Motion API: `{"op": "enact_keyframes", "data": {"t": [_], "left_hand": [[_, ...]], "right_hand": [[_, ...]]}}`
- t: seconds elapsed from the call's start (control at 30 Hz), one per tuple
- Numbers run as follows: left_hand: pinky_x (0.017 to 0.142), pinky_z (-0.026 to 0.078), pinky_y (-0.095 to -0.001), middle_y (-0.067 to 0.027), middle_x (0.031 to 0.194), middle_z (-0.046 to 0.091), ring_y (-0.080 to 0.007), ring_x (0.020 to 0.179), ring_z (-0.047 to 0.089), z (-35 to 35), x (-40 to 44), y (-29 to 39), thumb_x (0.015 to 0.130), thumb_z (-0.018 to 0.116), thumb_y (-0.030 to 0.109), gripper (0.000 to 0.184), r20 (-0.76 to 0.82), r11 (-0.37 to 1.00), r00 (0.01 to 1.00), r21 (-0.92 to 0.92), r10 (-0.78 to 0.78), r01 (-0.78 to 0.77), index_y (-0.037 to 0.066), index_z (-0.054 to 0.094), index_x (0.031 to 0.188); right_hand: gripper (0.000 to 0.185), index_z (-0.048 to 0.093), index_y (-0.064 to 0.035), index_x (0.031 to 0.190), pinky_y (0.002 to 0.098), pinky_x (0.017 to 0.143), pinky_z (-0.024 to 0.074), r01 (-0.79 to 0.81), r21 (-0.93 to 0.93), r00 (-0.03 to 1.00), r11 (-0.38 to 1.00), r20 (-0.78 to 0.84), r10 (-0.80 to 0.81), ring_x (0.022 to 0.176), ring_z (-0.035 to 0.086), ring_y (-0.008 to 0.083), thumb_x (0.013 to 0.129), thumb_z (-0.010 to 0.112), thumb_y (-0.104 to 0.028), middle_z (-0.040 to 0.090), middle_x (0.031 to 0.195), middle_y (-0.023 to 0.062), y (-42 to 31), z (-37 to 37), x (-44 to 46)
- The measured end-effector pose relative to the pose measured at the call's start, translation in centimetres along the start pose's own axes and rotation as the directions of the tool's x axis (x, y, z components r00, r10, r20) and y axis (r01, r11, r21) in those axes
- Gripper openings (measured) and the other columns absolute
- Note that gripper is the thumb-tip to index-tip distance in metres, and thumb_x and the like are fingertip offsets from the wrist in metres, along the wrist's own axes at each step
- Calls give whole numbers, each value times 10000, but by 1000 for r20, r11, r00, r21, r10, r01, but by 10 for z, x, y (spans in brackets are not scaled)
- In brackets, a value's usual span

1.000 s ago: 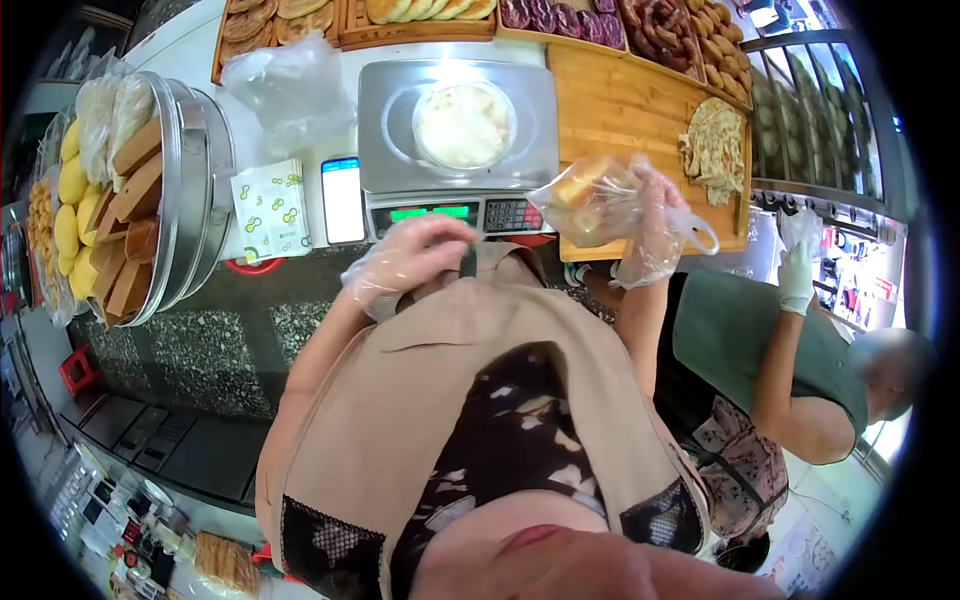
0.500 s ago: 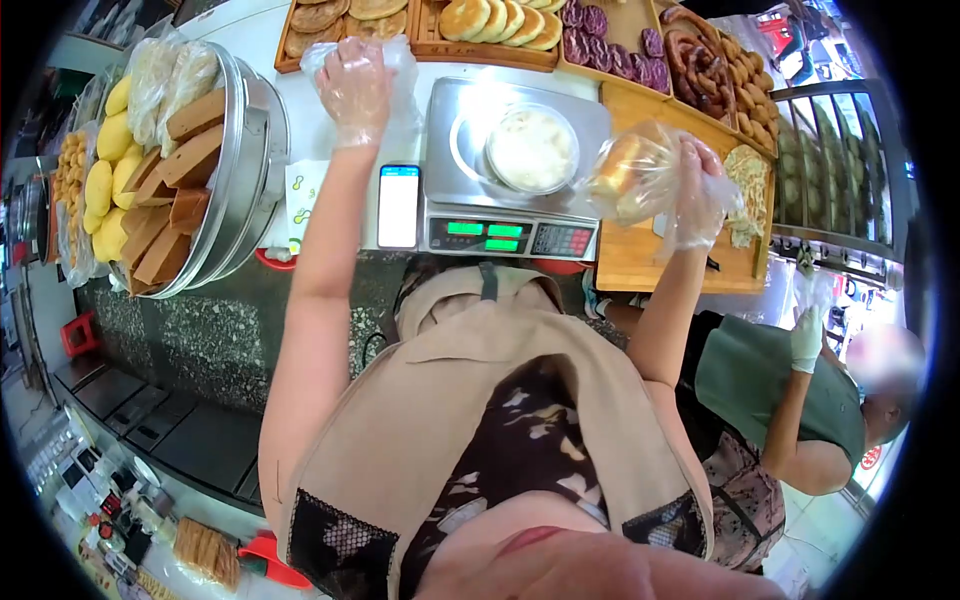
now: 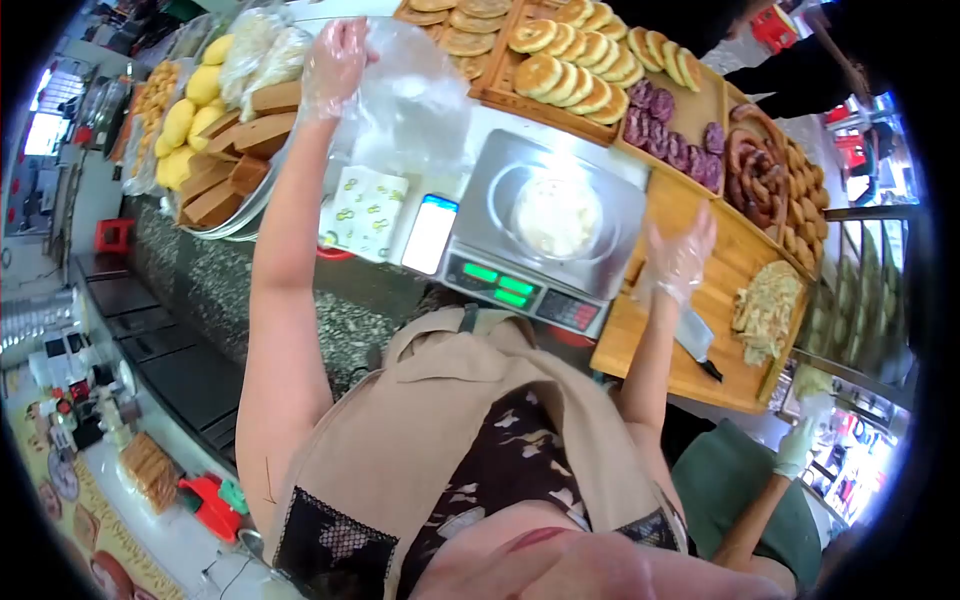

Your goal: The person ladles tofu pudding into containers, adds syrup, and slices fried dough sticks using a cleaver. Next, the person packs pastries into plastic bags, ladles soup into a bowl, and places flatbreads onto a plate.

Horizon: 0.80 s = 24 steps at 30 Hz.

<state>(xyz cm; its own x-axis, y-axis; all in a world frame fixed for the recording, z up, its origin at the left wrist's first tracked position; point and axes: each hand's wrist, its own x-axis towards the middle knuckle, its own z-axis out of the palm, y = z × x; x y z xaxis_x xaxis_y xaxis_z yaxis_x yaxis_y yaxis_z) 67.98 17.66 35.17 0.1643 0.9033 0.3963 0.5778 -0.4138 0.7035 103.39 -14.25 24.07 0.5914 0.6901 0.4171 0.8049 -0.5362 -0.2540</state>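
My left hand [image 3: 338, 65], in a clear plastic glove, is at the upper left with its fingers closed at the edge of a thin clear plastic bag [image 3: 410, 105]. My right hand [image 3: 682, 255], also gloved, is over the wooden board with its fingers apart and nothing in them. Between the hands is a silver scale [image 3: 490, 190] with green digits, bearing a round container of white food [image 3: 556, 216]. Left of the scale lie a lit phone [image 3: 431, 235] and a green-patterned packet [image 3: 366, 213]. A knife [image 3: 697, 335] lies below my right hand.
Trays of round flatbreads [image 3: 575, 65], purple pieces [image 3: 672, 130] and brown twisted food [image 3: 755, 165] line the back. Shredded food [image 3: 768, 310] is on the board [image 3: 640, 340]. Steamers with brown slabs [image 3: 255, 135] stand left. A gloved co-worker's hand [image 3: 795, 447] is lower right.
The bagged bread has left my right hand, which has opened. My left hand first reached from near my waist to the plastic bags, then shifted to their left edge. The view has turned.
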Motion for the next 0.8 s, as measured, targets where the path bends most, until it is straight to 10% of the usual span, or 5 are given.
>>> {"op": "enact_keyframes", "data": {"t": [0.33, 0.43, 0.57, 0.73, 0.8], "left_hand": [[742, 456, -285, -68, 790, 615, -141, 755, 594, -92, 61, 60, 898, 529, 329, 339, 341, 851, 912, -524, 229, -17, 15, 606, 1000], [1043, 254, -439, -189, 1385, 312, -328, 1255, 337, -72, -13, 52, 771, 661, 361, 698, -399, 660, 671, -189, 625, -727, 16, 366, 1302], [1033, 298, -420, -233, 1324, 355, -357, 1243, 352, 7, -70, -1, 751, 717, 290, 805, -235, 842, 828, 334, 510, -423, -18, 278, 1352], [679, 487, -388, -137, 824, 635, -321, 766, 608, 11, -40, 13, 820, 586, 133, 111, -65, 902, 902, -30, 427, -430, 75, 617, 909], [689, 484, -393, -142, 828, 635, -327, 781, 607, 15, -40, 24, 809, 583, 154, 125, 63, 904, 902, -22, 427, -427, 71, 617, 896]], "right_hand": [[583, 505, -147, 1200, 451, 960, 378, 618, 373, 748, 692, -550, -371, 1031, 572, 244, 677, 731, -272, 600, 1090, 121, -335, 9, 86], [343, 595, -118, 1053, 390, 782, 499, 400, 481, 915, 780, -263, -307, 775, 652, 247, 734, 653, -229, 671, 832, 103, -330, -6, 108], [248, 634, -63, 985, 359, 731, 518, 270, 577, 959, 771, -93, -266, 832, 656, 272, 787, 599, -209, 667, 871, 155, -286, -26, 111], [497, 554, 20, 1157, 314, 920, 439, -363, 897, 905, 250, 403, -132, 1116, 550, 235, 839, 570, -361, 577, 1196, 159, -149, -44, 76], [525, 539, 7, 1187, 330, 922, 444, -421, 397, 834, 816, 523, 176, 1082, 569, 267, 839, 567, -386, 595, 1163, 165, -67, 3, 38]]}}
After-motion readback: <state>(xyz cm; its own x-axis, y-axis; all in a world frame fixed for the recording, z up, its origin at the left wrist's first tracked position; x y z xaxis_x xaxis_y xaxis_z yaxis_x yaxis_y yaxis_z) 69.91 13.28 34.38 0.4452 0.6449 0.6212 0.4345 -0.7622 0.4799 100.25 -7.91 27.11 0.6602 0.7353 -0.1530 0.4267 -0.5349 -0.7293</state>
